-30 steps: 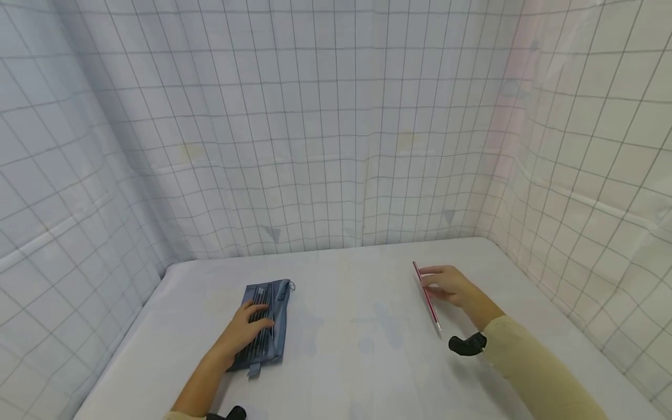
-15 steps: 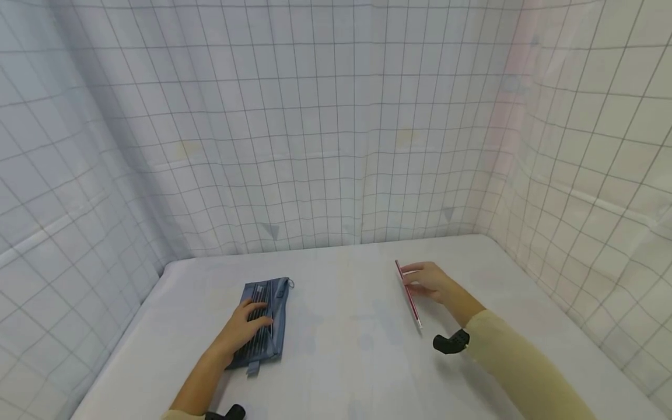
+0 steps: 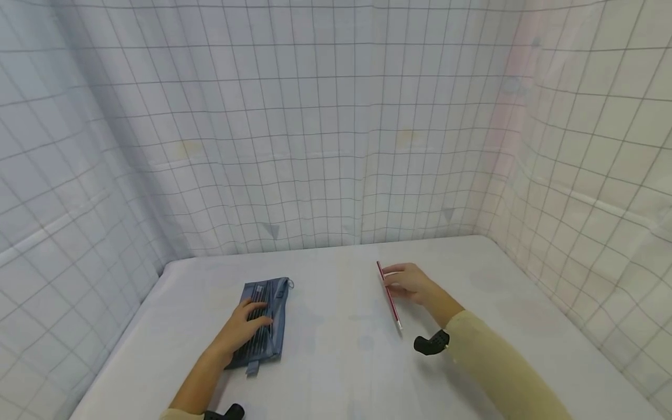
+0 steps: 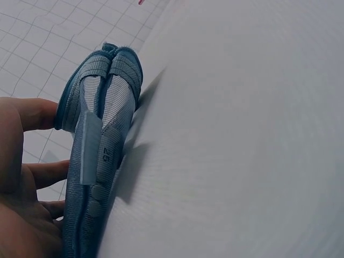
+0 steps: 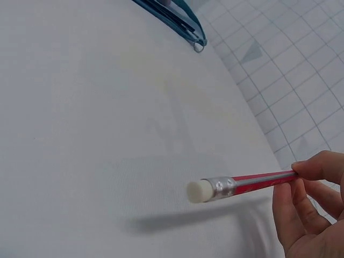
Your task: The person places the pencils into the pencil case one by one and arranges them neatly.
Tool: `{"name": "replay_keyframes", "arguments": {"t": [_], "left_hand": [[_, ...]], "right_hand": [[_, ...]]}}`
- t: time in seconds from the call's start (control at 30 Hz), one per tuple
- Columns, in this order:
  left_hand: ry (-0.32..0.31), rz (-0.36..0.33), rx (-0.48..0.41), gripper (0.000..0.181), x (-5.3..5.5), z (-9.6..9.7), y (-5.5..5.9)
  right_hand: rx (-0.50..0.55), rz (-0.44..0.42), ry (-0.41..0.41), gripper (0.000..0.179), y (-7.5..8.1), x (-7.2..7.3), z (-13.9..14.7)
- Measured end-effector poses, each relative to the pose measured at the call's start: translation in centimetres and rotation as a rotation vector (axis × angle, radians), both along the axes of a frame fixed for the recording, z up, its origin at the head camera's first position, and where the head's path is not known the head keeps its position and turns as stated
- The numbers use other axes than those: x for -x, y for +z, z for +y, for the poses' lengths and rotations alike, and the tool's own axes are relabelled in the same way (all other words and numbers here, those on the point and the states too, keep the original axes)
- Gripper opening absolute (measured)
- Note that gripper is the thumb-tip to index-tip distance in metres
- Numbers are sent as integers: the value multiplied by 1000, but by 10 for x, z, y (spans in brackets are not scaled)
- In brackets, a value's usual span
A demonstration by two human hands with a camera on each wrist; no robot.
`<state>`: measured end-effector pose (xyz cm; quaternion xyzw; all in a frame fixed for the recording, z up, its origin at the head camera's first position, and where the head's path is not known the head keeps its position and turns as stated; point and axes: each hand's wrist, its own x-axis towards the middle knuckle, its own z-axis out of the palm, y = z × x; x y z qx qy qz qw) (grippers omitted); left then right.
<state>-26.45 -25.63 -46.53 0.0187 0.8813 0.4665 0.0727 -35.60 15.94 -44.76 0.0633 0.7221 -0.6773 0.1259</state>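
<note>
A red pencil point(image 3: 392, 306) with a silver ferrule and white eraser point(image 5: 199, 191) is pinched between the thumb and fingers of my right hand point(image 3: 409, 282). It hangs over the table, its shadow beneath it in the right wrist view. On the left lies a blue zippered pencil case point(image 3: 280, 315), see-through on top, with several dark long items inside. My left hand point(image 3: 243, 329) rests over the case with its fingers spread and relaxed. In the left wrist view the fingers point(image 4: 40, 114) touch the side of the case point(image 4: 102, 129).
A white table point(image 3: 336, 361) spreads under both hands. White grid-patterned curtains point(image 3: 336, 146) enclose it at the back and both sides. A small metal ring point(image 5: 199, 48) hangs from the far corner of the pencil case.
My right hand has moved left across the table, carrying the pencil closer to the pencil case. The left hand and the case have stayed in place.
</note>
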Motion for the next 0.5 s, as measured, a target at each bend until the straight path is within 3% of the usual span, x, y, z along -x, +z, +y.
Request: {"name": "replay_keyframes", "arguments": {"t": [0.5], "left_hand": [[4, 6, 1, 64, -2, 1, 0]], "right_hand": [[4, -2, 60, 39, -4, 4, -36]]}}
